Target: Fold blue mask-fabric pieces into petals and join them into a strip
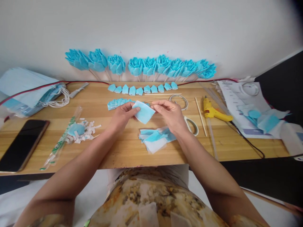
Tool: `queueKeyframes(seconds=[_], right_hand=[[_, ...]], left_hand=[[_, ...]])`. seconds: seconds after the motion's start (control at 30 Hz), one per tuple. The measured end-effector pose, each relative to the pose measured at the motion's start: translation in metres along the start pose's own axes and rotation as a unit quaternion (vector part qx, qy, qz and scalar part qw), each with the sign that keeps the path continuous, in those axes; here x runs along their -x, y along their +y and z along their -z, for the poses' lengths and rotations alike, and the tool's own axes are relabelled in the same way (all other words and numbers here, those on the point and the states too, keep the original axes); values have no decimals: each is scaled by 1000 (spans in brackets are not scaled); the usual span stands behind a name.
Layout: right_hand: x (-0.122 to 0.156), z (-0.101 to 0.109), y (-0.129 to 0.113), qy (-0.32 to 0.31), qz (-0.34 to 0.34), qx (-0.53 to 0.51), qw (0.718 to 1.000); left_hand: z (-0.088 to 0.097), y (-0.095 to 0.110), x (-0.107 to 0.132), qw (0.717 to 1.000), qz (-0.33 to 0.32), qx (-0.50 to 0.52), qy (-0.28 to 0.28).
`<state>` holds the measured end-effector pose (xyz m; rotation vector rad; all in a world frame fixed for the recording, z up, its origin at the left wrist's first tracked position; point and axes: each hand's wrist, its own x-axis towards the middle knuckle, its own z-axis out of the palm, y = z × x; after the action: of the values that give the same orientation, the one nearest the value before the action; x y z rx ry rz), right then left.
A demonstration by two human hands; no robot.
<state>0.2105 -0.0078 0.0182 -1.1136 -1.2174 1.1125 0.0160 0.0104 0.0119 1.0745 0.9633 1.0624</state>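
Arms, cut off below, are angled inward. A pale-blue, four-sided piece of thin fabric is pinched by the left hand above the brown wooden table; at its right corner, the grip of the bent right hand cannot be made out. Overlapping light-blue fabric pieces are partly hidden behind the left hand.

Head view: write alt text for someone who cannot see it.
The left hand holds a pale blue sheet over a wooden table, the right hand at its corner. Stemmed blue flowers line the wall behind; a yellow glue gun lies to the right, a phone to the left.
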Motion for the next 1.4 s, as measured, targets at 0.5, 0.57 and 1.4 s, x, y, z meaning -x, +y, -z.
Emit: queueKeyframes(seconds=[0.5, 0.57, 1.4], right_hand=[[2, 2, -1, 4, 51, 87, 995], [4, 1, -4, -20, 57, 96, 994], [4, 0, -2, 36, 92, 126, 987]], left_hand=[[-2, 7, 4, 999, -5, -43, -23], [-3, 8, 5, 998, -2, -55, -29], [-9, 10, 9, 990, -83, -112, 13]])
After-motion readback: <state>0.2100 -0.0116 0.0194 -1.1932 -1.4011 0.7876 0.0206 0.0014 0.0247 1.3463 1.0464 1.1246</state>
